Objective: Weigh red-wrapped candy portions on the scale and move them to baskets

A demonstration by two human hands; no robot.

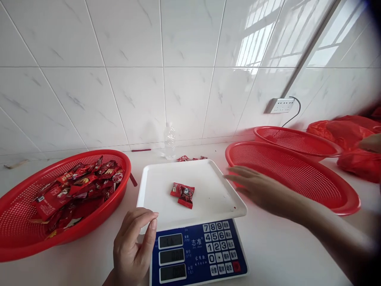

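A white tray [208, 178] rests on top of a blue-faced digital scale [195, 254]. Two small red wrapped packets [186, 194] lie touching near the tray's middle. My left hand [133, 238] is at the tray's front left corner, with thumb and index finger close together but a gap between their tips; nothing shows in it. My right hand [250, 184] reaches over the tray's right edge, fingers stretched out and slightly blurred, beside a red mesh basket [297, 174] in which no packets show.
At the left stands a red basket [119, 190] holding several red packets [80, 182]. A clear bottle [170, 141] stands by the tiled wall. Behind the right basket are another red basket [297, 139] and red bags [342, 129]. A person's hand [372, 142] shows at the right edge.
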